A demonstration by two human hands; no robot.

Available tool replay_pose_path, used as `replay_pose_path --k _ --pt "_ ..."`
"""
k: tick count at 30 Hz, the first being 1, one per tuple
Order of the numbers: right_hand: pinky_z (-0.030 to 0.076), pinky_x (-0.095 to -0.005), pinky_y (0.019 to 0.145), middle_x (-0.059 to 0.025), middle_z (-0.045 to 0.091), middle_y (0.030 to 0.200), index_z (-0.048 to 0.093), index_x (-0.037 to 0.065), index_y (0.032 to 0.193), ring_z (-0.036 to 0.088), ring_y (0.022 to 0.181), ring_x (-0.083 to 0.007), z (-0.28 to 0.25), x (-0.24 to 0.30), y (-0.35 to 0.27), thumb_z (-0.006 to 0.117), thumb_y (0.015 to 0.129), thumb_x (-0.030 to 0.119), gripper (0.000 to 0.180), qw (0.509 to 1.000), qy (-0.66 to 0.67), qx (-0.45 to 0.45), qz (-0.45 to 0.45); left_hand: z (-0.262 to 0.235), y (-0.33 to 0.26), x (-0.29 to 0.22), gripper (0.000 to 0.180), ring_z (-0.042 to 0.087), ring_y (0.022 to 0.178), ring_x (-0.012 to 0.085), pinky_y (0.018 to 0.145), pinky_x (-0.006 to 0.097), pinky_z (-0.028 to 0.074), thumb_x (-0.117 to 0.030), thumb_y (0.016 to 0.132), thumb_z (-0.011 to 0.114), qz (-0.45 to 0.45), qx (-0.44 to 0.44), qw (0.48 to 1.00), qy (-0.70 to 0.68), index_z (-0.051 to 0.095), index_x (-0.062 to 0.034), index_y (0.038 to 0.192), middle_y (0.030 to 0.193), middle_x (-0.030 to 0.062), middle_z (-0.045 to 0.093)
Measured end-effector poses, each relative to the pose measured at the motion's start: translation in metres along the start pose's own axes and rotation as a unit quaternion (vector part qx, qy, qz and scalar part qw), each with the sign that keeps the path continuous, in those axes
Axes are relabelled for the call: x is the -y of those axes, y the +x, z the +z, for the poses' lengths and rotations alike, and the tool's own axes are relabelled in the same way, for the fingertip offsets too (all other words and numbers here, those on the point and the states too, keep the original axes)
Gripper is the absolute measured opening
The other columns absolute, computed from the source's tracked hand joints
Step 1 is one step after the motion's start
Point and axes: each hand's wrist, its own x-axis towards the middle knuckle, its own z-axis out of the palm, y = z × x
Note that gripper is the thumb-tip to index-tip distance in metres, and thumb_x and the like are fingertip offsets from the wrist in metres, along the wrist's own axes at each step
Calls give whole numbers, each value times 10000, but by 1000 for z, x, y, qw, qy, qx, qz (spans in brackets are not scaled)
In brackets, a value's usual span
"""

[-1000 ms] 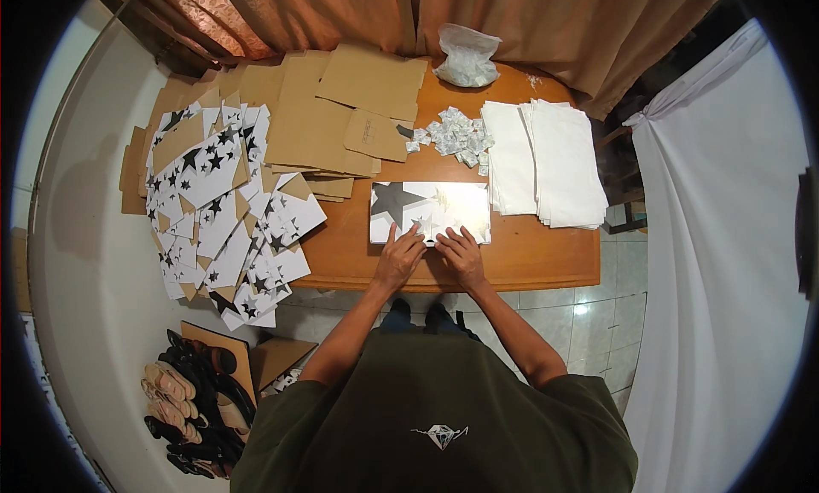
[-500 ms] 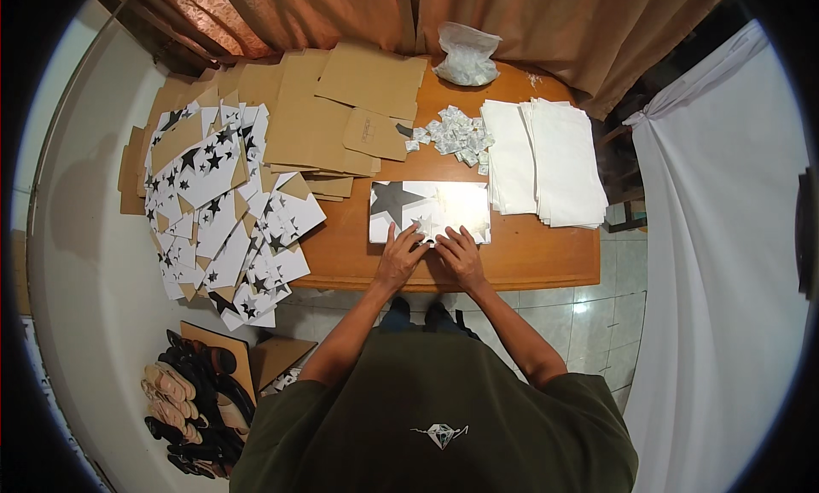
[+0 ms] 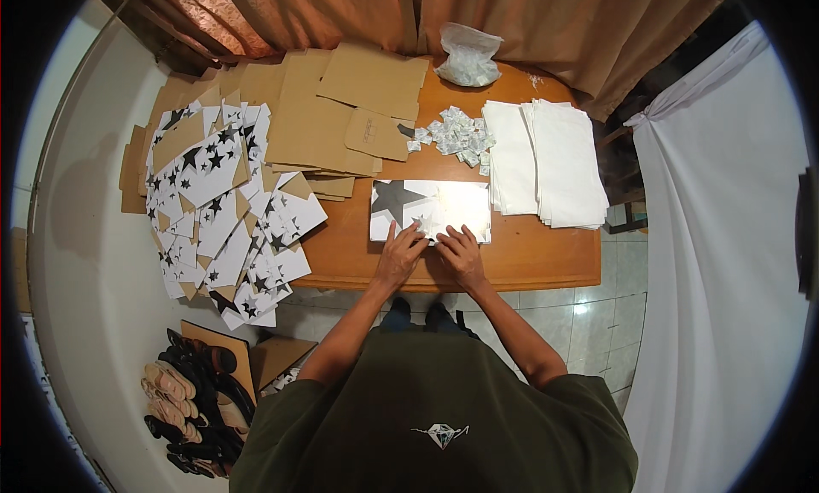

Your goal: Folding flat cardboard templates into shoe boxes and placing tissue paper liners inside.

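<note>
A white sheet printed with a large dark star [image 3: 426, 207] lies flat on the wooden table [image 3: 546, 258]. My left hand [image 3: 401, 252] rests on the sheet's near edge with its fingers spread. My right hand [image 3: 459, 252] presses the same edge just to the right, fingers apart. Between the two hands sits a small white packet with a dark pattern [image 3: 422, 227], touched by the fingertips. Both forearms come up from the lower edge over my dark green shirt.
A heap of star-printed white pieces [image 3: 222, 211] spills off the table's left side. Brown cardboard sheets [image 3: 341, 109], small crumpled packets [image 3: 456, 135], a stack of white sheets [image 3: 546, 165] and a clear bag [image 3: 467, 56] lie behind. Sandals [image 3: 192, 399] sit on the floor.
Both hands stay at the sheet's near edge; the fingers shifted only slightly around the small packet. Nothing else moved.
</note>
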Motion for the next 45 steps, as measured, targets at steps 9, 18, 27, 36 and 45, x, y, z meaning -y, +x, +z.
replay_pose_path --k 9,18,27,36,45 --pt "401 -539 1114 -64 676 1228 711 62 1053 582 1245 -300 -3 -1 0 661 807 78 251 1000 24 2 8 -4 6 -8 275 494 1352 295 1162 669 259 -19 820 690 9 31 999 13 703 -67 1090 1179 78 636" --pt "441 -525 1046 -68 696 1104 692 59 1087 632 1181 -283 7 -1 3 751 780 30 314 995 56 -34 77 9 6 -4 271 567 1299 292 1168 646 273 -3 831 689 -15 4 1000 10 690 -65 1094 1102 79 667" --pt "448 -501 1037 -73 678 1077 691 46 1025 645 1111 -274 -10 9 10 765 819 61 220 994 77 -48 64 -2 2 -5 341 536 1318 278 1173 640 274 -10 805 729 -1 20 1000 -16 704 -96 1134 1167 71 642" --pt "430 -480 1014 -52 656 1069 676 67 1026 640 1001 -241 -16 7 17 679 829 120 205 998 1 58 24 -4 -6 -5 323 509 1335 294 1168 683 236 -11 805 715 9 24 1000 0 718 -83 1120 1168 74 636" --pt "373 -525 1044 -63 639 995 673 105 991 633 982 -226 -24 16 39 652 816 86 177 989 -70 126 29 -3 -7 -4 249 541 1321 313 1166 676 260 19 852 653 15 -12 999 -28 716 -57 1080 1137 77 663"
